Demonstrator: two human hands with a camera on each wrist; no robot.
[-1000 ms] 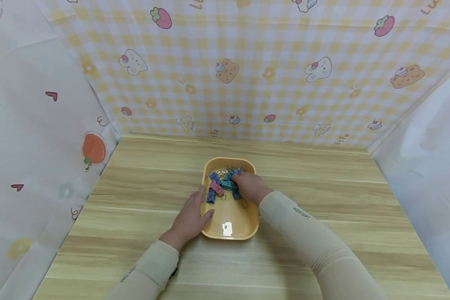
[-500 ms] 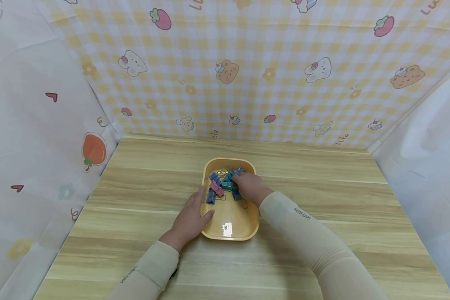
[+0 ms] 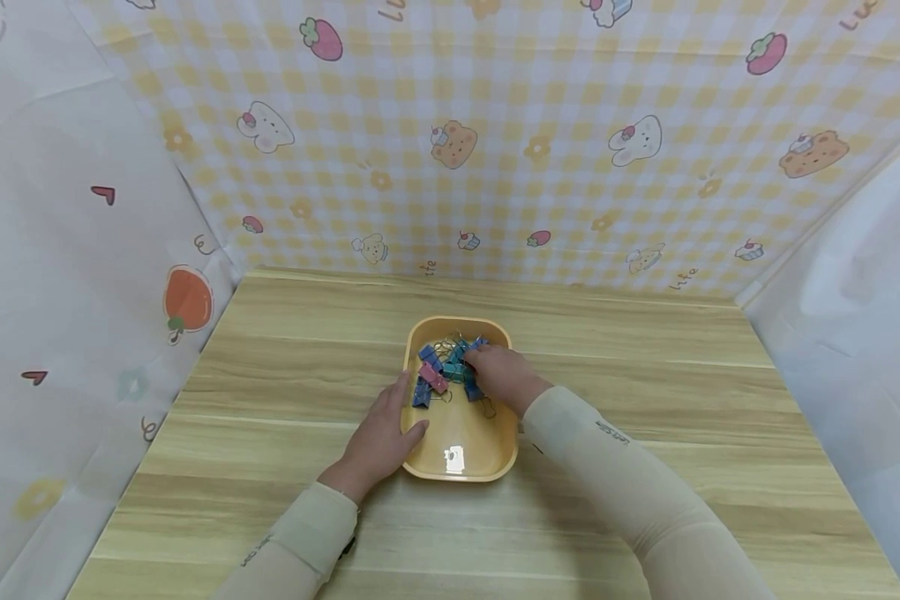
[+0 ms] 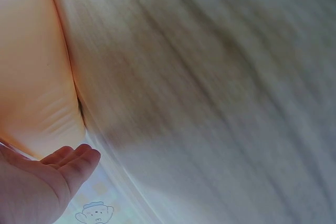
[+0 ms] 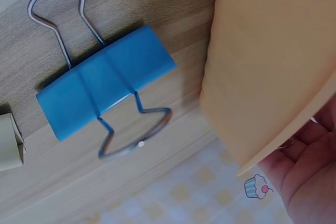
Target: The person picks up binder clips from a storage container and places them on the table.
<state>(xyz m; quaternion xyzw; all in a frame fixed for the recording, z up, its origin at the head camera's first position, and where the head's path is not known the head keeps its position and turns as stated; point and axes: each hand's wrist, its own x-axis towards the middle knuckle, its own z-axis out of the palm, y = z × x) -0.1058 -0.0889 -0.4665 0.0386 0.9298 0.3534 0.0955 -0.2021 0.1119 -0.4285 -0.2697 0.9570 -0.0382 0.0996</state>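
A yellow-orange plastic tray (image 3: pixel 457 478) holds several small binder clips: blue ones (image 3: pixel 422 392), a pink one (image 3: pixel 434 377) and a teal one (image 3: pixel 453 372). My left hand (image 3: pixel 377 432) rests against the tray's left side, its thumb over the rim and its fingers stretched along the outside, as the left wrist view also shows. My right hand (image 3: pixel 504 377) reaches over the right rim, fingers down among the clips at the far right. Its fingertips are hidden, so I cannot tell whether they pinch a clip.
Beside the tray's outer wall, the right wrist view shows a large blue binder clip (image 5: pixel 105 82) on the wooden table (image 3: pixel 307 333), with part of a pale object (image 5: pixel 8 142) at that view's left edge. A checked cloth (image 3: pixel 495 192) hangs behind the table.
My right forearm has shifted slightly to the right, while both hands stay almost where they were. The clips in the tray look unmoved.
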